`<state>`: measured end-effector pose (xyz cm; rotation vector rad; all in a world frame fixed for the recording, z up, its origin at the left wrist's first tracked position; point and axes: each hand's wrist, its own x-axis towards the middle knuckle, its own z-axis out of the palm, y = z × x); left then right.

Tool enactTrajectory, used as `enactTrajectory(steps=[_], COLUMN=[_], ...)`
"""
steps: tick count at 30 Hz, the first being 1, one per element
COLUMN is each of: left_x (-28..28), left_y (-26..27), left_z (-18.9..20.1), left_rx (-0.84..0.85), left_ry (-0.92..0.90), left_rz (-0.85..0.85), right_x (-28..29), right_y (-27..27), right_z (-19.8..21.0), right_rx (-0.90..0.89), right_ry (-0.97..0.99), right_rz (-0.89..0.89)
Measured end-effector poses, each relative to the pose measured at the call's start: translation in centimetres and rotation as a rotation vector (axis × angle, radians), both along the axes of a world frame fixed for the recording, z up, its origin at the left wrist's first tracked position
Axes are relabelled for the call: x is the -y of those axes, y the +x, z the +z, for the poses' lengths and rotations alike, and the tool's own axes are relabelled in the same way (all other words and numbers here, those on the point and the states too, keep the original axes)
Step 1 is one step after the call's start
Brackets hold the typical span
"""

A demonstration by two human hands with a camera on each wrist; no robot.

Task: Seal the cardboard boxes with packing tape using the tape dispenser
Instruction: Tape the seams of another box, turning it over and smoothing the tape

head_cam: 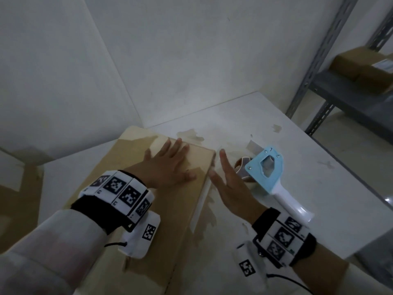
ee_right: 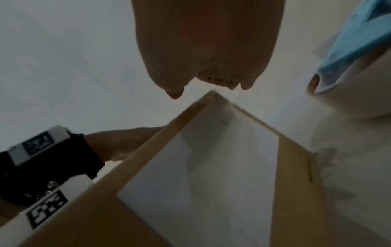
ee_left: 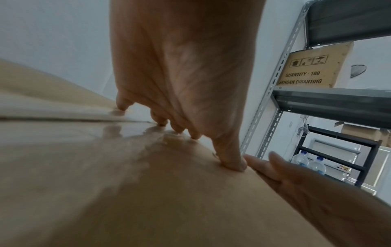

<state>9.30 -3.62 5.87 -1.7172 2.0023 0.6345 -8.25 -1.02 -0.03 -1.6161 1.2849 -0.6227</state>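
I see my left hand lying flat on top of the cardboard box, fingers straight and slightly spread, pressing the glossy tape strip near the far edge. The box sits on the white table. My right hand is beside the box's right edge, fingers straight and together, holding nothing. Just right of it the tape dispenser lies on the table.

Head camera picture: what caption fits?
Left hand presses flat brown cardboard box; blue-and-white tape dispenser lies beside it.
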Motion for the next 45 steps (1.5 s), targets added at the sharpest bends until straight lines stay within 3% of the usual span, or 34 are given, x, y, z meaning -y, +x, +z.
enactTrajectory(steps=[6, 11, 16, 21, 24, 27, 29, 35, 41, 45], left_x=[0.1, 0.1, 0.3, 2.1, 3.3, 3.8, 3.8, 3.8, 3.3, 3.5], left_y=[0.2, -0.8, -1.2, 2.2, 5.1, 7.3, 8.1, 9.6, 9.7, 10.1], left_z=[-0.8, -0.9, -0.1, 0.5, -0.2, -0.4, -0.2, -0.6, -0.1, -0.4], left_rx=[0.016, 0.022, 0.024, -0.05, 0.03, 0.029, 0.006, 0.047, 0.038, -0.027], left_ry=[-0.018, -0.026, -0.065, -0.165, -0.151, -0.106, -0.085, -0.061, -0.118, -0.144], left_rz=[-0.001, 0.06, 0.069, -0.009, 0.025, 0.06, 0.05, -0.011, 0.031, 0.065], right_x=[0.0, 0.9, 2.5, 3.2, 3.8, 4.2, 4.4, 6.2, 8.3, 9.4], right_y=[3.5, 3.5, 2.0, 1.2, 1.9, 3.2, 4.2, 3.8, 3.5, 4.7], right_z=[-1.4, 0.1, 2.3, 3.9, 2.9, 2.3, 1.9, 1.0, 3.2, 3.6], right_rx=[0.253, 0.274, 0.14, -0.127, -0.35, -0.519, -0.592, -0.745, -0.897, -0.793], right_ry=[0.054, 0.199, 0.229, 0.23, 0.006, -0.279, -0.303, -0.345, -0.299, -0.334], right_rz=[-0.125, -0.169, -0.128, -0.036, -0.04, 0.153, 0.28, 0.429, 0.486, 0.551])
